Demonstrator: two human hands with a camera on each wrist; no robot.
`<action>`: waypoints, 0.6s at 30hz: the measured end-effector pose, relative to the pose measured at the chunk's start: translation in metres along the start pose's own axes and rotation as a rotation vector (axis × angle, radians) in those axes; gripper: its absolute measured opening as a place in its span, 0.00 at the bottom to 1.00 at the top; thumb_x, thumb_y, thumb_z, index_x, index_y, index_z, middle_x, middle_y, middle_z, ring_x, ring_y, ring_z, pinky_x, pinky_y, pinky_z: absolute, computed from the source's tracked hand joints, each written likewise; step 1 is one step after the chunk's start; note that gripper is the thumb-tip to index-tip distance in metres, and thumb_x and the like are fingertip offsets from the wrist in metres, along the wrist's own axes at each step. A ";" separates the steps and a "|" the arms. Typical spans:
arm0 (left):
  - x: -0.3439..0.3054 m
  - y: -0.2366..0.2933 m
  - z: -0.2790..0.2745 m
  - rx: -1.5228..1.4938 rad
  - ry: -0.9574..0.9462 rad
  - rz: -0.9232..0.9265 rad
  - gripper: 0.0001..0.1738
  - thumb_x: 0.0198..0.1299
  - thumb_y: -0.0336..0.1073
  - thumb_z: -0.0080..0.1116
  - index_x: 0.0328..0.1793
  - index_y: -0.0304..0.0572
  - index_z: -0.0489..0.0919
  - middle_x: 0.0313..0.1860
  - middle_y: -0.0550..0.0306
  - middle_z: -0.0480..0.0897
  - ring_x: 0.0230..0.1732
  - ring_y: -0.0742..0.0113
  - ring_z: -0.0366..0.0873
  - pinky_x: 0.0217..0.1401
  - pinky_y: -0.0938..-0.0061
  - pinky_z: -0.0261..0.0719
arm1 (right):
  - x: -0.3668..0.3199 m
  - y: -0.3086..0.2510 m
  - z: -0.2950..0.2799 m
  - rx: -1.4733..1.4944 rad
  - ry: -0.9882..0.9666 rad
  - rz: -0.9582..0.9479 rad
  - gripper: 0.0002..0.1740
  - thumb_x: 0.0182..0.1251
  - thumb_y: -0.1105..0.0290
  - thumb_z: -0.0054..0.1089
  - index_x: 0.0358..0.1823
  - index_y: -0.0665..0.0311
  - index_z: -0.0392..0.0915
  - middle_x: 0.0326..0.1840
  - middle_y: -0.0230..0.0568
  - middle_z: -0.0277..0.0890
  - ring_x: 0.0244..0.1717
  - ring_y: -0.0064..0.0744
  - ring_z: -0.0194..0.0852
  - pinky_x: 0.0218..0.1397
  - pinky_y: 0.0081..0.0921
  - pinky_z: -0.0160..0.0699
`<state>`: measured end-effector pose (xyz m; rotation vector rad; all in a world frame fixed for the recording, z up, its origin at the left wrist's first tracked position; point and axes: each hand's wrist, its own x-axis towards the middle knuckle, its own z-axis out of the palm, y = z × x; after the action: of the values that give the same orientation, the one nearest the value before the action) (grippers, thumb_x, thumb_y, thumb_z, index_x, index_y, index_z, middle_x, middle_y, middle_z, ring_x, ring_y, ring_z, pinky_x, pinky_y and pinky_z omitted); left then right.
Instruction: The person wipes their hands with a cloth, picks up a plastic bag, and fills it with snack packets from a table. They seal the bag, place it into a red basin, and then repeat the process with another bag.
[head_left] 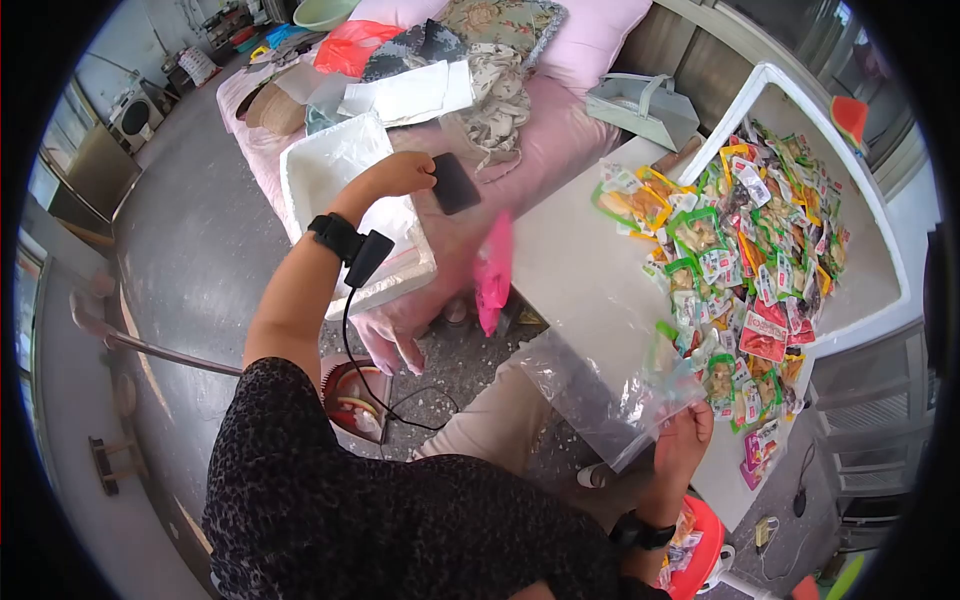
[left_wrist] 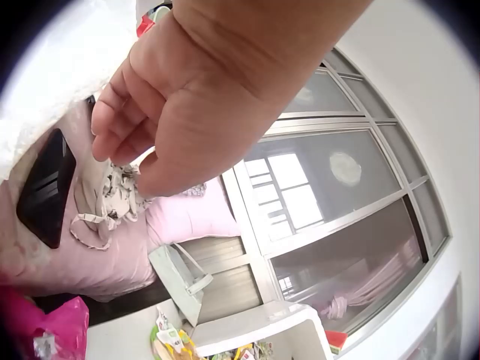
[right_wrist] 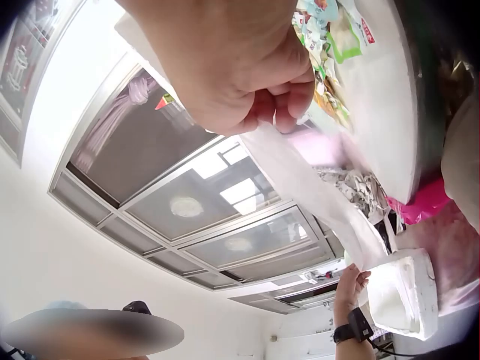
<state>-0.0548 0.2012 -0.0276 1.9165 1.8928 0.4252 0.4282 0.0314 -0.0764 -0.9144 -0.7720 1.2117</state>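
Observation:
My right hand [head_left: 686,435] pinches the edge of a clear plastic bag [head_left: 600,390], which hangs past the near edge of the white table. In the right wrist view the bag [right_wrist: 300,184] stretches away from the fingertips as a pale sheet. My left hand [head_left: 400,175] hovers over the white foam box [head_left: 335,160], its fingers loosely curled with nothing between them. Beyond those fingertips a flat black phone-like slab [left_wrist: 46,187] lies on the pink bedding. Vacuum-packed snack packets [head_left: 745,260] spill from a large tipped foam box [head_left: 880,220] onto the table.
A pink plastic bag [head_left: 493,275] hangs between bed and table. Cloths, white sheets [head_left: 410,95] and pillows cover the bed. A grey-green dustpan-like container [head_left: 645,105] stands behind the table [head_left: 580,240]. Beside my right forearm sits a red basin [head_left: 708,545] with packets; a bin [head_left: 355,400] stands below.

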 end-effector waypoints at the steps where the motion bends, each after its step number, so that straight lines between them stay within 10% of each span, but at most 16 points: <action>1: 0.028 -0.008 0.003 -0.141 0.105 -0.029 0.15 0.44 0.39 0.53 0.35 0.37 0.73 0.30 0.51 0.77 0.33 0.63 0.73 0.36 0.73 0.70 | 0.006 0.001 0.002 -0.017 0.033 -0.010 0.08 0.54 0.82 0.42 0.36 0.68 0.65 0.36 0.40 0.69 0.35 0.27 0.69 0.39 0.26 0.71; 5: 0.134 -0.060 0.023 -0.787 0.257 -0.453 0.17 0.46 0.38 0.53 0.42 0.41 0.70 0.26 0.62 0.71 0.27 0.73 0.70 0.29 0.76 0.70 | 0.023 0.007 0.009 -0.098 0.072 0.016 0.07 0.54 0.79 0.44 0.34 0.64 0.67 0.35 0.37 0.70 0.32 0.25 0.68 0.34 0.20 0.70; 7: 0.212 -0.176 0.051 0.170 0.145 0.245 0.20 0.38 0.33 0.59 0.39 0.38 0.68 0.27 0.61 0.69 0.29 0.70 0.69 0.32 0.73 0.70 | 0.030 0.012 -0.004 -0.143 0.070 0.031 0.07 0.53 0.79 0.44 0.34 0.65 0.67 0.34 0.37 0.70 0.32 0.25 0.68 0.34 0.20 0.70; 10: 0.192 -0.121 0.046 0.589 0.350 -0.022 0.25 0.29 0.27 0.64 0.37 0.36 0.66 0.29 0.57 0.69 0.32 0.67 0.69 0.34 0.72 0.71 | 0.037 0.013 0.001 -0.167 0.077 0.050 0.07 0.53 0.79 0.44 0.34 0.65 0.68 0.33 0.37 0.70 0.31 0.25 0.68 0.34 0.20 0.70; 13: 0.213 -0.124 0.060 0.401 0.426 -0.153 0.22 0.35 0.27 0.60 0.39 0.39 0.65 0.32 0.56 0.68 0.33 0.65 0.69 0.33 0.71 0.71 | 0.045 0.011 0.013 -0.177 0.097 0.048 0.08 0.52 0.80 0.44 0.35 0.66 0.68 0.32 0.37 0.70 0.31 0.25 0.68 0.36 0.21 0.69; 15: 0.232 -0.123 0.071 -0.953 0.598 -0.458 0.13 0.51 0.43 0.45 0.34 0.42 0.65 0.24 0.59 0.66 0.27 0.63 0.65 0.30 0.65 0.67 | 0.050 0.009 0.019 -0.192 0.100 0.053 0.08 0.52 0.80 0.44 0.35 0.67 0.68 0.33 0.38 0.71 0.32 0.26 0.69 0.37 0.22 0.69; 18: 0.239 -0.113 0.064 -1.365 0.708 -0.510 0.12 0.53 0.45 0.41 0.35 0.45 0.67 0.25 0.60 0.65 0.26 0.66 0.63 0.24 0.68 0.62 | 0.057 0.009 0.028 -0.227 0.092 0.068 0.09 0.51 0.81 0.44 0.35 0.67 0.68 0.35 0.38 0.71 0.34 0.26 0.69 0.38 0.22 0.69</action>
<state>-0.1146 0.4339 -0.1554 0.3710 1.5245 1.7616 0.4111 0.0930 -0.0709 -1.1823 -0.8208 1.1475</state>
